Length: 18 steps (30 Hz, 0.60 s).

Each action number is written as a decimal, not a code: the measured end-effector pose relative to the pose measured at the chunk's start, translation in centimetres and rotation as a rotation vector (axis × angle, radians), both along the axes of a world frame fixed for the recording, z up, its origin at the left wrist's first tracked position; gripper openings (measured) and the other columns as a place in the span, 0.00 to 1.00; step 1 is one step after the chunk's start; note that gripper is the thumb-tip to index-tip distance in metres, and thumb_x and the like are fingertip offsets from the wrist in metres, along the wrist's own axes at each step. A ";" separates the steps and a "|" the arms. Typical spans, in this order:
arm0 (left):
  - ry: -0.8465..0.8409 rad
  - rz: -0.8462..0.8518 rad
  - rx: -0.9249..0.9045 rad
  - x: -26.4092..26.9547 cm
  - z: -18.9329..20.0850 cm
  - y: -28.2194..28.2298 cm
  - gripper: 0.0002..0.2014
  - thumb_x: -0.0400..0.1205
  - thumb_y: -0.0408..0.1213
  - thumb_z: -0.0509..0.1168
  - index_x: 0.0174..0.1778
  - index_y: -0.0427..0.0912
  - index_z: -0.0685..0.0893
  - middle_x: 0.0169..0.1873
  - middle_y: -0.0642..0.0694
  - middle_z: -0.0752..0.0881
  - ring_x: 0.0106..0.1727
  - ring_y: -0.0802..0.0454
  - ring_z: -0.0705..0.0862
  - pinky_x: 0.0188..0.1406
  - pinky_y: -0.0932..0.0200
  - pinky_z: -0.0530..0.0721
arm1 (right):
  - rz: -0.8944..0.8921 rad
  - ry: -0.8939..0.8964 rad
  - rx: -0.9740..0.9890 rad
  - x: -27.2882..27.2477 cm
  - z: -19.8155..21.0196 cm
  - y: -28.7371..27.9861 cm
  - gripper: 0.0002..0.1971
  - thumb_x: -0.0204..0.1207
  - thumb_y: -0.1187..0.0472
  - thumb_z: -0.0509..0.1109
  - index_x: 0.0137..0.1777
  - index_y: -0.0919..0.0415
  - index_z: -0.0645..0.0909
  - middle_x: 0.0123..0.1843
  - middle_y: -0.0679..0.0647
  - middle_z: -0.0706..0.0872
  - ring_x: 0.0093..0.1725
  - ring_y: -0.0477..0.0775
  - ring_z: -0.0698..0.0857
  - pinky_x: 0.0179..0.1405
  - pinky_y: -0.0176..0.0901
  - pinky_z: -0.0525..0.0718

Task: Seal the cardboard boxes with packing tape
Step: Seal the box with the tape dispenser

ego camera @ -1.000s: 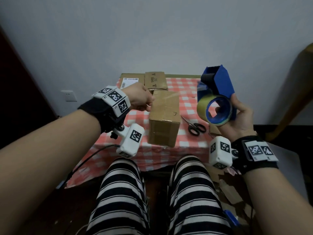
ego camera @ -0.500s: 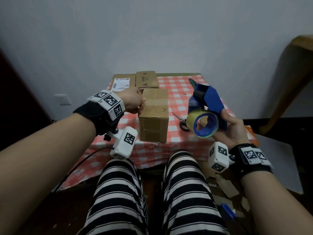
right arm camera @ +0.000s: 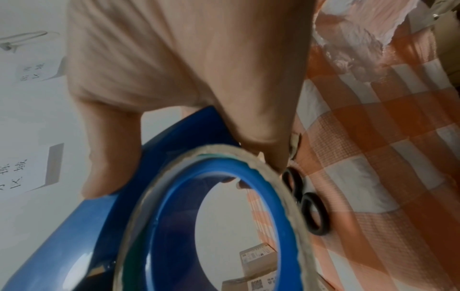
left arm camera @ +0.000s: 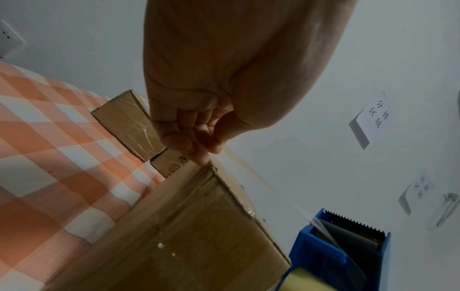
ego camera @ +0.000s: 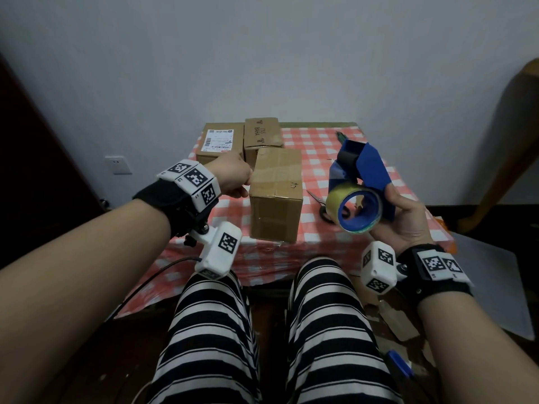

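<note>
On the checked-cloth table before my knees, the nearest plain cardboard box stands at the front edge. Behind it, against the wall, sit two more: the cardboard box with a printed shipping label to the left and the cardboard box with stamped lettering to its right. Black-handled scissors lie right of the nearest box. My left hand is at that box's upper left edge; my right hand holds the blue plastic tape dispenser above the table's right side.

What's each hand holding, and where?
Right hand grips the blue plastic tape dispenser by its body; left hand pinches the clear tape strip's free end.
</note>
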<state>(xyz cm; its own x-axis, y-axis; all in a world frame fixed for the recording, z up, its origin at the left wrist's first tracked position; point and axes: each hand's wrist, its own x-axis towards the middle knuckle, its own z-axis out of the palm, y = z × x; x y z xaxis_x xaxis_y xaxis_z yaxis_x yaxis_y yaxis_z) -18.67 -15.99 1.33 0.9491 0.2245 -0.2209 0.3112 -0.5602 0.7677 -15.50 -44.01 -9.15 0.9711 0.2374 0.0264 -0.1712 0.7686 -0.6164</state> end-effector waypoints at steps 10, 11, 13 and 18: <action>-0.002 -0.025 0.063 0.0 -0.4 -0.4 0.07 0.81 0.22 0.55 0.41 0.31 0.77 0.31 0.39 0.79 0.23 0.48 0.78 0.24 0.59 0.77 | 0.052 -0.015 -0.035 0.4 -0.5 -0.2 0.49 0.49 0.58 0.90 0.73 0.64 0.75 0.61 0.58 0.86 0.59 0.59 0.86 0.69 0.59 0.80; -0.004 -0.032 0.080 -0.1 -0.4 -0.5 0.06 0.81 0.23 0.55 0.43 0.32 0.76 0.32 0.39 0.78 0.24 0.48 0.78 0.25 0.58 0.76 | 0.055 -0.017 -0.030 0.4 -0.5 -0.2 0.50 0.49 0.57 0.90 0.74 0.64 0.74 0.62 0.59 0.85 0.61 0.60 0.85 0.71 0.61 0.78; -0.011 -0.045 0.108 -0.1 -0.4 -0.6 0.06 0.82 0.24 0.55 0.44 0.36 0.75 0.34 0.40 0.76 0.23 0.48 0.77 0.26 0.58 0.75 | 0.058 -0.009 -0.022 0.4 -0.4 -0.2 0.49 0.49 0.58 0.90 0.74 0.64 0.75 0.61 0.59 0.86 0.60 0.60 0.85 0.70 0.62 0.78; 0.002 -0.061 0.123 -0.3 -0.7 -0.7 0.07 0.85 0.27 0.54 0.44 0.40 0.74 0.36 0.41 0.77 0.22 0.48 0.77 0.23 0.58 0.75 | 0.066 -0.003 0.001 0.3 -0.4 -0.3 0.49 0.50 0.58 0.90 0.74 0.63 0.74 0.63 0.58 0.85 0.62 0.59 0.84 0.72 0.61 0.77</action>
<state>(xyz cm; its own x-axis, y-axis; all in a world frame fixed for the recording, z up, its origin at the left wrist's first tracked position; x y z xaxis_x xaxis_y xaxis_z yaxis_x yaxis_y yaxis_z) -18.96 -16.66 0.64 0.9614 0.1920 -0.1969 0.2750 -0.6676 0.6918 -15.18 -44.33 -9.55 0.9533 0.3007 0.0295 -0.2195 0.7563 -0.6164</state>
